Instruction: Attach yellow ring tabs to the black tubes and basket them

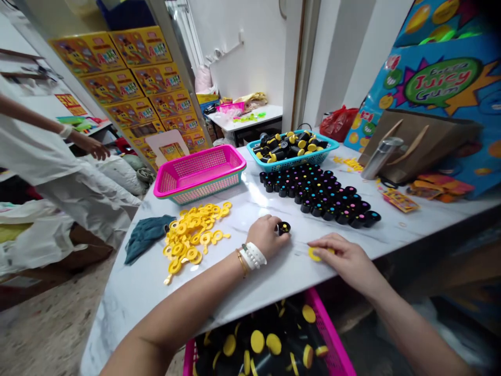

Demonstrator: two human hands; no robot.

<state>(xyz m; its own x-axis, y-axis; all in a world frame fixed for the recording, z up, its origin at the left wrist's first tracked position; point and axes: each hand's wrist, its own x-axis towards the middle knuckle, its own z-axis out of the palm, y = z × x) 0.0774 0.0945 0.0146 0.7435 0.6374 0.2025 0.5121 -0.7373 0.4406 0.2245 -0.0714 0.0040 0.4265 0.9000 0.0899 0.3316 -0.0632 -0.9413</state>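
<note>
With fingers curled round it, my left hand (266, 236) grips a small black plastic cup (284, 227) with a yellow dot inside, on the marble-patterned table (250, 292). To its right, my right hand (344, 258) pinches a yellow plastic ring piece (314, 254) just over the tabletop. Beyond my hands stand rows of similar black cups (317, 193) with coloured dots in them. Left of my left hand lies a loose heap of yellow ring pieces (191, 235) with short handles.
A pink basket (201, 169) nests in another basket. A blue basket (291, 164) and a lower pink basket (326, 334) hold black-and-yellow pieces. Teal cloth (146, 237), a steel flask (381, 157) and a paper bag (430, 141) rest on the table. Another person's hand (92, 145) shows left.
</note>
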